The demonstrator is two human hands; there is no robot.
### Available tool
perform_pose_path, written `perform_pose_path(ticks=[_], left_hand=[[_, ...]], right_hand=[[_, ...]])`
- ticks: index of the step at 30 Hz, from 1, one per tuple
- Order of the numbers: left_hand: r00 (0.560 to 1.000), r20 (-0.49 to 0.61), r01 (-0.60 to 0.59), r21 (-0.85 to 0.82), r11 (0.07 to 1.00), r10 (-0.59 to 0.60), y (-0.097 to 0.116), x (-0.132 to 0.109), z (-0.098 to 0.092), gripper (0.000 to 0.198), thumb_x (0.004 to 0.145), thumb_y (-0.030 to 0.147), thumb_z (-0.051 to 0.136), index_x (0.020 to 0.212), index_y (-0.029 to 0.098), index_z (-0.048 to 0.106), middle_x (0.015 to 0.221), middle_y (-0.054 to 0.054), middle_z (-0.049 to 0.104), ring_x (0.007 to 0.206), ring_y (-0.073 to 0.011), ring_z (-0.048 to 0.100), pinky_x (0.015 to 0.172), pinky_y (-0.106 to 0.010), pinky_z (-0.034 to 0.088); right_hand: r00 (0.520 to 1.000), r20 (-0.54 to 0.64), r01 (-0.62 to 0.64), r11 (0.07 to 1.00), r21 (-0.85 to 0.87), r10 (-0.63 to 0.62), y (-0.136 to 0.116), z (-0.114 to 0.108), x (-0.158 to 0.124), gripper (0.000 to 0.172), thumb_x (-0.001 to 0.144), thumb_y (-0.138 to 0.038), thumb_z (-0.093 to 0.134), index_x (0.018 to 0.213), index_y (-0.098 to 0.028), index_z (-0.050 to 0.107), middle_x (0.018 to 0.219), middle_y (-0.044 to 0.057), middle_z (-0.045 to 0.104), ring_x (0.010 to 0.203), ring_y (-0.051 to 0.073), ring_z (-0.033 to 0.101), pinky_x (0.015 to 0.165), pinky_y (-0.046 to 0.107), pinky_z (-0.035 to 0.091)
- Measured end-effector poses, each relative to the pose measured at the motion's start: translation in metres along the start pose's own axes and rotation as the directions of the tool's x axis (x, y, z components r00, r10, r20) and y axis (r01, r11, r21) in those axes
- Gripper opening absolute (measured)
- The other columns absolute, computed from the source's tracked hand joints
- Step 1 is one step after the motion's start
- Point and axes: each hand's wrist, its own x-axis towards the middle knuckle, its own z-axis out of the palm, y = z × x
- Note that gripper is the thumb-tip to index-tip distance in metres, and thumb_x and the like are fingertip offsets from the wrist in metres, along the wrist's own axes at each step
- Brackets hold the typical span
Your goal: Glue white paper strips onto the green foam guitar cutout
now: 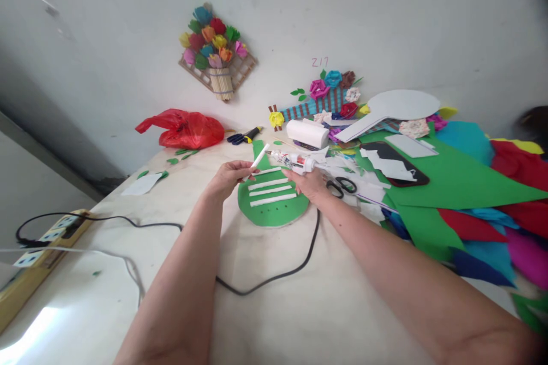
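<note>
A person's 2 bare hands work with paper pieces on a pale bench [252, 325] against a wall. At the centre lies a green rounded cutout [274, 219], its narrow neck pointing to the far side. 4 white strips [274, 200] lie across it, roughly parallel, with a row of small dark dots nearer than the strips. The left hand [233, 175] pinches another white strip [260, 155] between thumb and fingers, tilted above the cutout's left side. The right hand [309, 182] is closed around a white glue gun [295, 161], its nozzle pointing left, close to the held strip; I cannot tell whether they touch. A black cord [274, 285] curves across the near bench between the forearms. On the left is a cream power strip [52, 248]; farther back are a white paper piece [143, 184] and a red plastic bag [190, 129]. Yellow-and-black-handled scissors [245, 136] lie far, right of the bag. To the right of the right hand are black-handled scissors [342, 185] among white scraps, then a dark rounded panel [417, 177], large green sheets [462, 185] and a heap of coloured pieces. A large white paddle-shaped cutout [402, 105] lies far right. Colourful paper flowers [212, 40] hang on the wall, left of centre.
</note>
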Motion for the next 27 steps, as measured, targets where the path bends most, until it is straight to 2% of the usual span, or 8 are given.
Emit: perform_pose_path(ticks=[10, 21, 27], left_hand=[[0.999, 0.016, 0.043, -0.209, 0.977, -0.041, 0.0018, -0.0021, 0.0028, 0.029, 0.060, 0.025, 0.076, 0.085, 0.012, 0.071, 0.075, -0.007, 0.069, 0.056, -0.0085, 0.054, 0.055, -0.021, 0.042], [0.997, 0.004, 0.081, -0.273, 0.959, -0.083, 0.0018, -0.0022, 0.0029, 0.027, 0.057, 0.019, 0.077, 0.082, 0.011, 0.071, 0.069, -0.006, 0.068, 0.059, -0.0111, 0.059, 0.059, -0.021, 0.045], [0.994, 0.006, 0.103, -0.269, 0.958, -0.106, 0.0019, -0.0024, 0.0032, 0.024, 0.057, 0.018, 0.077, 0.079, 0.010, 0.071, 0.067, -0.005, 0.068, 0.060, -0.0116, 0.060, 0.062, -0.022, 0.046]], right_hand=[[1.000, 0.018, -0.003, 1.000, 0.018, 0.002, -0.0004, -0.0011, 0.0005, 0.018, 0.064, -0.036, 0.065, 0.074, -0.021, 0.061, 0.057, 0.001, 0.063, 0.063, 0.020, 0.062, 0.054, 0.030, 0.050], [0.999, 0.036, 0.011, 0.999, -0.046, -0.009, -0.0026, -0.0014, -0.0017, 0.017, 0.062, -0.036, 0.066, 0.068, -0.022, 0.061, 0.047, -0.001, 0.057, 0.052, 0.018, 0.059, 0.047, 0.026, 0.044], [1.000, 0.017, 0.004, 0.997, -0.076, -0.003, -0.0043, -0.0015, -0.0015, 0.016, 0.063, -0.036, 0.066, 0.069, -0.022, 0.062, 0.049, 0.000, 0.059, 0.053, 0.019, 0.059, 0.047, 0.026, 0.044]])
